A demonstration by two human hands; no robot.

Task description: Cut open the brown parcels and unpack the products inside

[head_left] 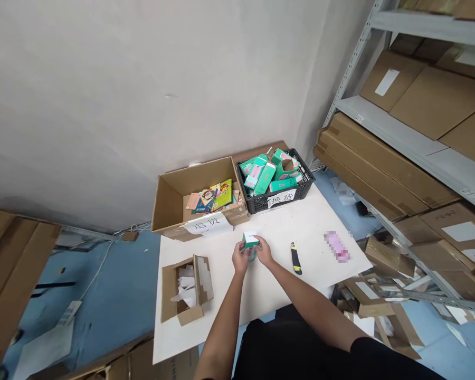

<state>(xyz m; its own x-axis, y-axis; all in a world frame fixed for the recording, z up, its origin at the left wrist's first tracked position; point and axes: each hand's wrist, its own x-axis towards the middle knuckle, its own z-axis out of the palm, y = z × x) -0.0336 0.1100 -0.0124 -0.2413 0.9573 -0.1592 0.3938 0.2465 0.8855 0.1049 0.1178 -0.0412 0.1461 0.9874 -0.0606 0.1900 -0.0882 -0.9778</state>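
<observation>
Between my hands, over the middle of the white table, is a small green carton with a white top. My left hand grips its left side, fingers curled round it. From the right, my right hand holds the carton near its upper edge. The lower part of the carton is partly covered by my fingers. To the right of my hands lies a yellow and black utility knife. Farther right is a pink item, blurred by pixelation.
A labelled cardboard box with colourful booklets stands behind my hands. Beside it, a black basket holds several green cartons. An open small box with white paper sits at left. Shelves with cardboard boxes line the right side.
</observation>
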